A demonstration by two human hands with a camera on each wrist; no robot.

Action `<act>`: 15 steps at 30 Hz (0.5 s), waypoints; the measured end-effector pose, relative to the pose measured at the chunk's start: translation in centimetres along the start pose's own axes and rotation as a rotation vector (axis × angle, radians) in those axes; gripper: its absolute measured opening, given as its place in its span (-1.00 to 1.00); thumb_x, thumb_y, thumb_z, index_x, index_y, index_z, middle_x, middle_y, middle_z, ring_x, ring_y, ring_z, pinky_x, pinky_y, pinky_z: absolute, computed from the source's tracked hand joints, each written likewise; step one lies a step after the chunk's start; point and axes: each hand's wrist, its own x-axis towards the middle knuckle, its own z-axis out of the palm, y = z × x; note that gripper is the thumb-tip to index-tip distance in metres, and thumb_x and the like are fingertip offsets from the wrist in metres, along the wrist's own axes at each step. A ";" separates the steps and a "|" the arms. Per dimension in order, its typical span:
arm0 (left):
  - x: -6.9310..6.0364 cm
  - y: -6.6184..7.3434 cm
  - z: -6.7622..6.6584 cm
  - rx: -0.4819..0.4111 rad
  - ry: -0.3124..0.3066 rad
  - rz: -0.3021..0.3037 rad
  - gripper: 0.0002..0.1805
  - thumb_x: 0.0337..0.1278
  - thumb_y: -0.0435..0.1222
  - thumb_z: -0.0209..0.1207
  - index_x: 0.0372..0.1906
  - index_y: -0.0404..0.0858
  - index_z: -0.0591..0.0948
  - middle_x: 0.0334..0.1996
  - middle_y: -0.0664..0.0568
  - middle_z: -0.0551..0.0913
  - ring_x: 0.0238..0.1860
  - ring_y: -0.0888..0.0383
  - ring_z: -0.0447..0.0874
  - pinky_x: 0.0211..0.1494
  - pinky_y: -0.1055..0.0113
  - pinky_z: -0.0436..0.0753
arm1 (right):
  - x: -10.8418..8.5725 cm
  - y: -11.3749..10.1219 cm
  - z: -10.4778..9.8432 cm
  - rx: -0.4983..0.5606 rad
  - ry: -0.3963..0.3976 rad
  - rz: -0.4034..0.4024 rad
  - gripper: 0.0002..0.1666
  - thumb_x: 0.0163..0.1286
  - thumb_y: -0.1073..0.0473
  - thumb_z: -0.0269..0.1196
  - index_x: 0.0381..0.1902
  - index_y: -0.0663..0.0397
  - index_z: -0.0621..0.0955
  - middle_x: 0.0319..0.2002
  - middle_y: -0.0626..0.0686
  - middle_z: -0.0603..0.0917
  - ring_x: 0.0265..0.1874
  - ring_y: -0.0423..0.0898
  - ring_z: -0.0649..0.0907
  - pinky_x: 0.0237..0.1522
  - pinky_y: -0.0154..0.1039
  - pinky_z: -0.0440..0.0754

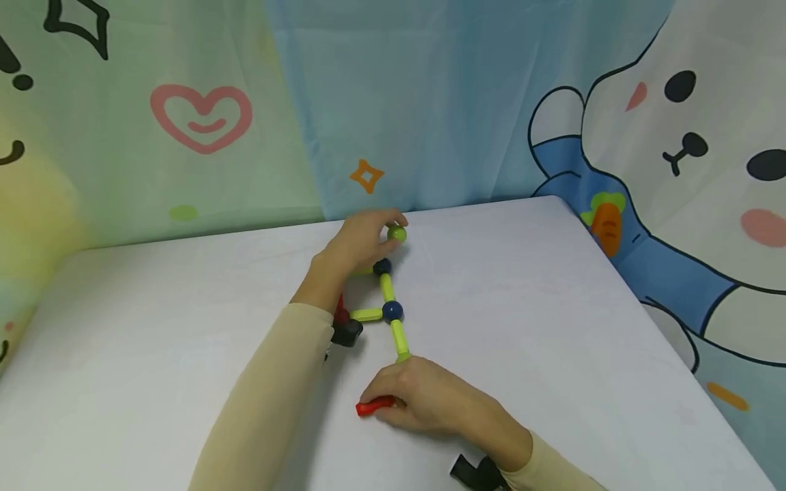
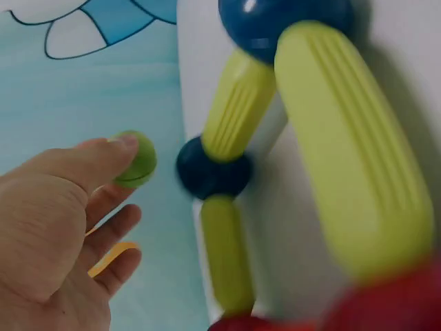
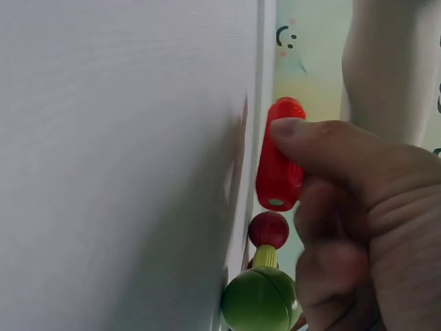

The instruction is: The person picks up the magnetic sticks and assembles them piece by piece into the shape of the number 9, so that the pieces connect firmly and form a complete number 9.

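My left hand (image 1: pixel 356 240) pinches a small green ball (image 1: pixel 396 234) between thumb and finger near the table's far edge; the left wrist view shows the same green ball (image 2: pixel 138 160). My right hand (image 1: pixel 430 394) grips a short red rod (image 1: pixel 376 406), seen end-on in part as a red rod (image 3: pixel 279 162). Between the hands lies a joined toy frame: yellow-green rods (image 1: pixel 387 287), dark blue balls (image 1: pixel 392 311) and red balls (image 3: pixel 269 229). A larger-looking green ball (image 3: pixel 258 301) ends the rod nearest my right hand. My left arm hides part of the frame.
The frame lies on a white table (image 1: pixel 522 307). Behind it hangs a printed curtain (image 1: pixel 430 102) with cartoon figures. Black wrist straps (image 1: pixel 347 333) sit at both forearms, the left one close to the frame's red part.
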 end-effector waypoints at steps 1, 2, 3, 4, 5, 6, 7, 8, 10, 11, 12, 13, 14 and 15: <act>-0.5 -0.1 -0.5 -0.003 0.006 0.011 -0.60 0.46 -0.18 0.18 0.32 -0.03 0.54 0.23 0.03 0.63 0.32 0.00 0.51 0.42 0.02 0.40 | 0.2 0.0 0.0 -0.010 0.005 -0.004 -0.81 0.33 0.22 0.42 -0.11 -0.12 0.79 -0.21 -0.25 0.78 -0.25 -0.44 0.66 -0.11 -0.58 0.53; -1.0 -0.3 -1.0 -0.005 0.013 0.021 -0.60 0.46 -0.18 0.18 0.32 -0.04 0.54 0.22 0.04 0.64 0.32 0.00 0.50 0.43 0.01 0.39 | 0.3 -0.1 0.0 -0.027 0.017 -0.009 -0.81 0.33 0.22 0.43 -0.12 -0.14 0.79 -0.19 -0.27 0.78 -0.22 -0.44 0.68 -0.08 -0.56 0.55; -1.6 -0.4 -1.5 -0.002 0.022 0.030 -0.60 0.45 -0.17 0.20 0.31 -0.04 0.55 0.21 0.05 0.64 0.32 0.01 0.50 0.43 0.01 0.39 | 0.4 -0.1 0.0 -0.043 0.030 -0.010 -0.81 0.33 0.20 0.44 -0.12 -0.16 0.80 -0.18 -0.30 0.78 -0.19 -0.45 0.69 -0.08 -0.55 0.56; -2.1 -0.5 -2.0 0.003 0.032 0.040 -0.60 0.44 -0.17 0.20 0.30 -0.04 0.55 0.20 0.06 0.65 0.32 0.01 0.49 0.42 0.01 0.39 | 0.5 -0.1 0.0 -0.058 0.043 -0.008 -0.81 0.32 0.19 0.45 -0.12 -0.17 0.80 -0.18 -0.31 0.78 -0.19 -0.44 0.69 -0.09 -0.55 0.56; -2.7 -0.6 -2.4 0.008 0.041 0.048 -0.60 0.43 -0.18 0.21 0.30 -0.04 0.56 0.18 0.07 0.66 0.31 0.02 0.49 0.41 0.03 0.41 | 0.6 -0.1 0.0 -0.072 0.059 -0.006 -0.81 0.31 0.17 0.46 -0.12 -0.19 0.80 -0.18 -0.33 0.79 -0.20 -0.43 0.68 -0.13 -0.55 0.55; -3.3 -0.7 -2.8 0.016 0.050 0.057 -0.60 0.41 -0.18 0.23 0.29 -0.04 0.57 0.17 0.08 0.67 0.29 0.03 0.49 0.38 0.05 0.44 | 0.7 0.0 0.0 -0.084 0.076 -0.005 -0.81 0.30 0.16 0.47 -0.12 -0.19 0.80 -0.18 -0.33 0.79 -0.22 -0.41 0.67 -0.16 -0.56 0.54; -3.9 -0.8 -3.2 0.029 0.058 0.070 -0.60 0.40 -0.18 0.24 0.28 -0.05 0.58 0.15 0.08 0.67 0.27 0.03 0.50 0.36 0.05 0.45 | 0.8 0.0 0.0 -0.096 0.092 -0.007 -0.80 0.29 0.16 0.49 -0.12 -0.19 0.81 -0.18 -0.33 0.79 -0.25 -0.39 0.65 -0.20 -0.57 0.51; -4.5 -0.8 -3.5 0.046 0.064 0.081 -0.60 0.38 -0.19 0.26 0.26 -0.05 0.59 0.12 0.09 0.68 0.25 0.03 0.50 0.35 0.04 0.45 | 0.9 0.1 0.0 -0.109 0.109 -0.011 -0.79 0.27 0.16 0.50 -0.13 -0.18 0.81 -0.19 -0.32 0.79 -0.29 -0.37 0.62 -0.24 -0.58 0.48; -5.6 -0.7 -4.0 0.081 0.072 0.111 -0.61 0.35 -0.20 0.28 0.23 -0.06 0.61 0.08 0.10 0.69 0.21 0.02 0.50 0.32 0.02 0.45 | 1.2 0.4 0.1 -0.134 0.137 -0.016 -0.79 0.23 0.17 0.52 -0.16 -0.16 0.81 -0.22 -0.30 0.79 -0.32 -0.33 0.56 -0.28 -0.57 0.40; -6.0 -0.7 -4.2 0.093 0.075 0.123 -0.62 0.34 -0.20 0.29 0.22 -0.06 0.62 0.07 0.10 0.69 0.19 0.02 0.50 0.31 0.01 0.45 | 1.3 0.5 0.1 -0.147 0.153 -0.022 -0.78 0.22 0.19 0.53 -0.17 -0.14 0.81 -0.23 -0.29 0.79 -0.33 -0.31 0.54 -0.29 -0.56 0.38; -6.4 -0.5 -4.3 0.100 0.077 0.140 -0.62 0.33 -0.21 0.30 0.21 -0.07 0.64 0.06 0.10 0.69 0.18 0.01 0.51 0.30 0.01 0.46 | 1.4 0.6 0.2 -0.158 0.169 -0.029 -0.78 0.20 0.20 0.54 -0.18 -0.14 0.81 -0.24 -0.28 0.79 -0.34 -0.29 0.53 -0.29 -0.54 0.37; -6.7 -0.4 -4.5 0.105 0.079 0.153 -0.63 0.32 -0.21 0.31 0.19 -0.08 0.65 0.05 0.10 0.69 0.18 0.02 0.51 0.29 0.03 0.47 | 1.6 0.7 0.2 -0.168 0.184 -0.036 -0.77 0.19 0.21 0.54 -0.19 -0.13 0.80 -0.25 -0.27 0.79 -0.33 -0.28 0.53 -0.28 -0.52 0.37; -7.1 -0.3 -4.6 0.106 0.078 0.160 -0.64 0.31 -0.21 0.31 0.18 -0.07 0.65 0.03 0.11 0.69 0.17 0.02 0.51 0.27 0.05 0.48 | 1.7 0.9 0.3 -0.179 0.201 -0.040 -0.77 0.17 0.22 0.54 -0.21 -0.13 0.80 -0.26 -0.26 0.78 -0.33 -0.27 0.52 -0.27 -0.50 0.37; -7.4 -0.2 -4.6 0.103 0.076 0.167 -0.65 0.31 -0.20 0.32 0.17 -0.06 0.66 0.03 0.13 0.69 0.16 0.04 0.50 0.25 0.08 0.49 | 1.8 0.9 0.3 -0.184 0.219 -0.042 -0.77 0.16 0.23 0.55 -0.21 -0.13 0.80 -0.27 -0.26 0.78 -0.33 -0.26 0.52 -0.26 -0.49 0.38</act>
